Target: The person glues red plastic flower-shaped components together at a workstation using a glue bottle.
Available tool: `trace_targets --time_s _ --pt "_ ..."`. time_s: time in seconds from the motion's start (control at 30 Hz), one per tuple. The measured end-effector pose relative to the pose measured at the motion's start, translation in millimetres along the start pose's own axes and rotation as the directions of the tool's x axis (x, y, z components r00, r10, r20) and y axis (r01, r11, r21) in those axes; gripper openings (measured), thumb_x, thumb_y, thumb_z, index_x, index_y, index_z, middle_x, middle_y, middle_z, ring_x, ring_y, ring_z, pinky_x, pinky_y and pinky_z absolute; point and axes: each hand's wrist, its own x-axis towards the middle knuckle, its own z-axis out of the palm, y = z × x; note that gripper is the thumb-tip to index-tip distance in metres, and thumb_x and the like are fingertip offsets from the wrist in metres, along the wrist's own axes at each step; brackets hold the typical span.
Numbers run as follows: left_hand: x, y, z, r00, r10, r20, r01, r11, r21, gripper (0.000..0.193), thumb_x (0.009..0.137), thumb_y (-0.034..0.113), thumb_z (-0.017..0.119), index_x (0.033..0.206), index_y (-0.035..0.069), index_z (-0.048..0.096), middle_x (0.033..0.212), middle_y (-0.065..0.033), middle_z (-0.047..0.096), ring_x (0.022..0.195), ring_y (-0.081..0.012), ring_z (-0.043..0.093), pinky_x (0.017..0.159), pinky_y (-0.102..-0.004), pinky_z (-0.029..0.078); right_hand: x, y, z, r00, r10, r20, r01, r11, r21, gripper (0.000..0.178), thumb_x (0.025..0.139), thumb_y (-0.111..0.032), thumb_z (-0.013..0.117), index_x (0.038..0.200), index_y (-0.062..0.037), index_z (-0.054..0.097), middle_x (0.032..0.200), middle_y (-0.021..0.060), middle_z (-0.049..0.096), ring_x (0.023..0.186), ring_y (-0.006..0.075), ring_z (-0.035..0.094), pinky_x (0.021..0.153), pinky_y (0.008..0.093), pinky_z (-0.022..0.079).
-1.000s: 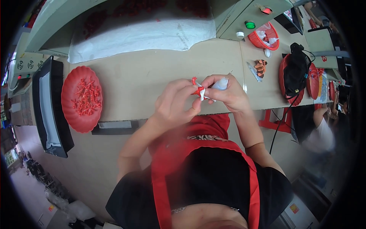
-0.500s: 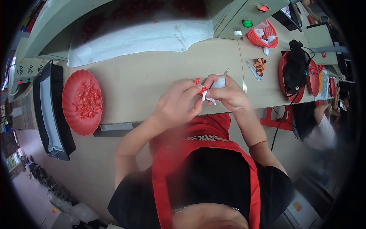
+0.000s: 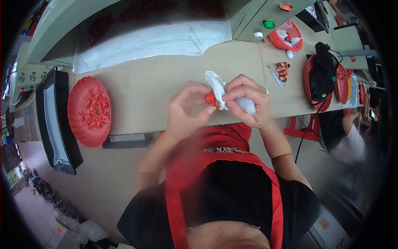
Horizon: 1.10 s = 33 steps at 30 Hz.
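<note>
Above the near edge of the table, my left hand [image 3: 186, 108] is closed with thumb and fingers on a small red figure-like piece [image 3: 210, 98]. My right hand [image 3: 249, 99] is closed too. Its fingertips pinch a white cloth [image 3: 216, 85] that lies against the red piece. A small white squeeze bottle [image 3: 246, 105] is tucked in the same hand, its rounded end toward me. Where the bottle's tip points is hidden by the fingers and cloth.
A red scalloped tray [image 3: 74, 112] of small red pieces stands left, beside a long black tray [image 3: 74, 153]. White paper [image 3: 166, 45] lines an open cabinet ahead. To the right are a red basket [image 3: 273, 41], an orange-black item [image 3: 282, 71] and a black bag [image 3: 321, 79].
The right hand has turned the bottle from tip-away to rounded end toward me. The white cloth now stands up between the hands, against the red piece.
</note>
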Motion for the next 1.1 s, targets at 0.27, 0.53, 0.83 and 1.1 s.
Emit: trace_targets --time_s 0.27,0.53,0.83,1.1 --pt "-2.1 6.0 3.1 0.989 -0.145 0.024 0.146 0.987 -0.065 0.027 0.074 -0.009 0.063 0.099 -0.003 0.055 0.098 -0.0077 0.058 0.094 -0.0161 0.059 0.086 -0.0331 0.052 7.0 6.9 -2.2 0.958 -0.260 0.119 0.284 0.914 -0.289 0.027 0.059 0.001 0.073 0.084 -0.0072 0.065 0.078 0.0054 0.056 0.060 0.0175 0.058 0.049 0.0272 0.046" --pt "-6.0 5.5 5.0 0.983 -0.180 0.048 0.183 0.981 -0.068 0.026 0.076 -0.010 0.063 0.099 -0.004 0.054 0.098 -0.0098 0.059 0.093 -0.0163 0.060 0.086 -0.0326 0.052 11.4 5.5 -7.4 0.941 -0.271 0.203 0.316 0.918 -0.241 0.026 0.057 0.000 0.074 0.080 -0.0072 0.063 0.076 0.0046 0.056 0.059 0.0171 0.057 0.047 0.0265 0.045" --pt "-6.6 10.5 7.7 0.987 -0.159 0.040 0.160 0.986 -0.045 0.028 0.074 -0.011 0.063 0.099 -0.003 0.054 0.100 -0.0097 0.058 0.095 -0.0174 0.060 0.087 -0.0335 0.052 6.4 1.7 -8.3 0.955 -0.229 0.188 0.267 0.941 -0.209 0.025 0.060 0.000 0.072 0.083 -0.0069 0.063 0.078 0.0061 0.058 0.064 0.0212 0.059 0.052 0.0298 0.047" --pt "-8.2 10.0 8.3 0.988 -0.149 0.050 0.150 0.989 -0.013 0.028 0.073 -0.011 0.062 0.099 -0.004 0.054 0.100 -0.0094 0.056 0.095 -0.0179 0.059 0.086 -0.0325 0.052 4.9 -0.5 -9.8 0.946 -0.245 0.212 0.296 0.921 -0.254 0.025 0.059 -0.002 0.074 0.080 -0.0064 0.063 0.077 0.0065 0.058 0.063 0.0200 0.060 0.051 0.0295 0.047"
